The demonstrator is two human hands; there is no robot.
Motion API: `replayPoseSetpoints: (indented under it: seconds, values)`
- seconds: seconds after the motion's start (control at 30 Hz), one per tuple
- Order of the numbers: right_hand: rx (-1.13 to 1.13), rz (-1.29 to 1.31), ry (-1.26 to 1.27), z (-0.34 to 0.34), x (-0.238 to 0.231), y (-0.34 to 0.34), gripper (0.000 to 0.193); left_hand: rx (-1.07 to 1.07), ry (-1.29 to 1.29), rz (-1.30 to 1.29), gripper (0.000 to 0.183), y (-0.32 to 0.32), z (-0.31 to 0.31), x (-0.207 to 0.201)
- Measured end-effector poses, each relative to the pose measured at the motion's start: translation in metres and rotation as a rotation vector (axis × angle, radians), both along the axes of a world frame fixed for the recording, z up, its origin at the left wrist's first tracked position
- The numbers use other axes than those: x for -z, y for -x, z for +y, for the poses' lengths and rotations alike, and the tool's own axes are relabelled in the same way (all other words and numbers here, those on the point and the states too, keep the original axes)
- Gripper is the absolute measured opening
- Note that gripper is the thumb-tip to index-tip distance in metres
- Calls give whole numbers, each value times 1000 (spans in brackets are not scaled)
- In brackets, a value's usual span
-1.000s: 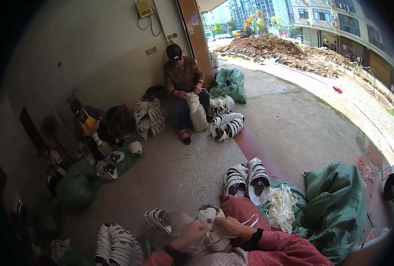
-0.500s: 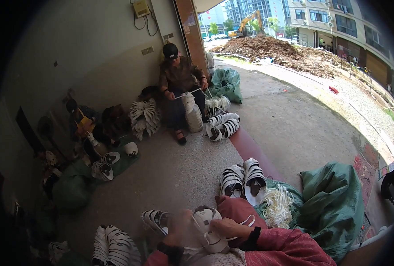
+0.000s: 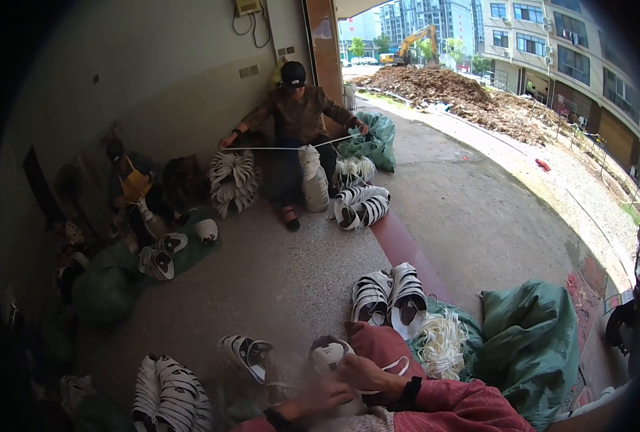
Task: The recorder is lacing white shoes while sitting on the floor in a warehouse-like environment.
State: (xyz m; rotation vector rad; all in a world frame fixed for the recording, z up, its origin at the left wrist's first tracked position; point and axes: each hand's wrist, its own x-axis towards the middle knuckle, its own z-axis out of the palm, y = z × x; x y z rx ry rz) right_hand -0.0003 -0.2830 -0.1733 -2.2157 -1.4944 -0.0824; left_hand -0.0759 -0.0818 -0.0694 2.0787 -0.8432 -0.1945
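Note:
A white shoe upper with a dark opening sits upright in front of me, close to my lap. My right hand is closed at its right side, fingers pinched on a white shoelace that loops out beyond the knuckles. My left hand lies low against the near side of the upper, its fingers curled and partly blurred; what they hold is hidden. Stacked white uppers rest on the floor just left of my hands, and a larger pair of stacks stands farther left.
Stacked uppers, a bundle of white laces and a green sack lie to my right. Across the floor, a seated co-worker stretches a lace over a white stack. Another person works at far left.
My left hand has come down and right, toward my right hand. The co-worker's hands have spread wide, pulling the lace out to both sides. The view has shifted slightly.

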Motion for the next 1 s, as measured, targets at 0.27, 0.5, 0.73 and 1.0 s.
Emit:
replayPoseSetpoints:
  seconds: [0.27, 0.5, 0.73, 1.0]
  values:
    - [-123, 1172, -636, 9, -15, -82, 22, -190, 223, 300, 19, -14, 13, -33]
    - [128, 1006, -236, 14, -113, -32, 32, -648, 550, 442, 14, -31, 36, -8]
    - [163, 1018, -407, 13, -122, -25, 30, -668, 534, 445, 13, -42, 16, -41]
    - [214, 1114, -520, 17, -153, -10, 27, -633, 480, 393, 14, -52, 18, -33]
